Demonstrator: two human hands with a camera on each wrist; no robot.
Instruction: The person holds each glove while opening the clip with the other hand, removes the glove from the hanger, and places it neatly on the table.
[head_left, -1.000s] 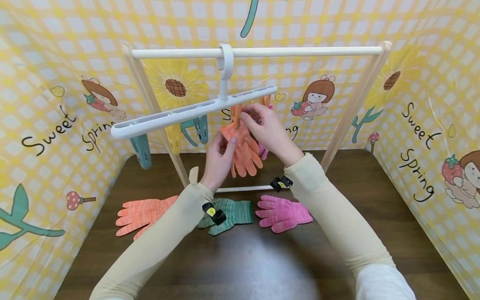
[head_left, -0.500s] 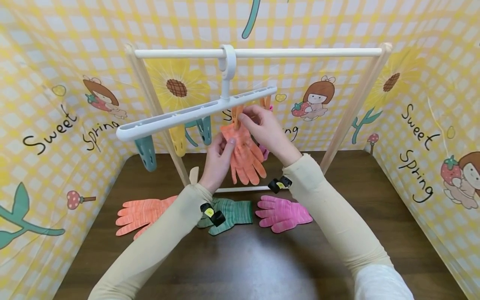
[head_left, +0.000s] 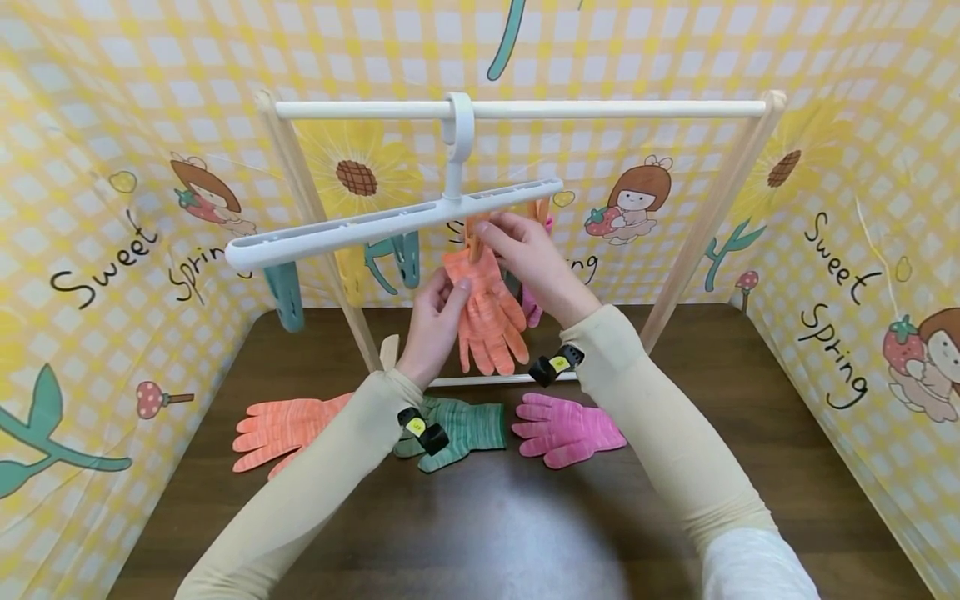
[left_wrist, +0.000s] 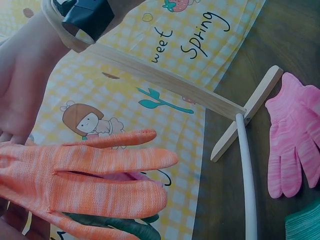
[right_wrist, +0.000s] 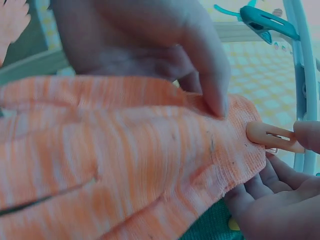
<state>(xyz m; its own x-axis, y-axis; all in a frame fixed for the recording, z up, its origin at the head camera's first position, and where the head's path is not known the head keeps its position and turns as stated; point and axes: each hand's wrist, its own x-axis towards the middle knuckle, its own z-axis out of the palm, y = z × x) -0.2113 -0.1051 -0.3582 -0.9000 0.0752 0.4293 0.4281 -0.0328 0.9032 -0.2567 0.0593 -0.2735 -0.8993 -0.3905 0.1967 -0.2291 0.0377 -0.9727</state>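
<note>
An orange knit glove (head_left: pixel 491 321) hangs fingers-down below the white hanger (head_left: pixel 390 223). My left hand (head_left: pixel 431 325) pinches the side of its cuff between thumb and fingers. With my right hand (head_left: pixel 536 262) I pinch an orange clothespin (head_left: pixel 475 237) attached under the hanger. In the right wrist view the tip of that clothespin (right_wrist: pixel 262 134) lies over the glove's cuff, with my right thumb on its outer end. A pink glove (head_left: pixel 531 310) hangs behind, mostly hidden by the right hand. Part of a green glove (left_wrist: pixel 112 224) shows behind the orange one in the left wrist view.
Orange (head_left: pixel 288 429), green (head_left: pixel 468 429) and pink (head_left: pixel 570 429) gloves lie on the dark wooden table (head_left: pixel 450 533). The hanger hooks over the white rail (head_left: pixel 615 109) of a wooden rack. Teal (head_left: pixel 285 296) and yellow (head_left: pixel 349 275) clothespins hang at its left.
The hanging orange glove has turned more face-on and its fingers hang slightly lower. The hanger has swayed a little. Both hands keep their grips in nearly the same place.
</note>
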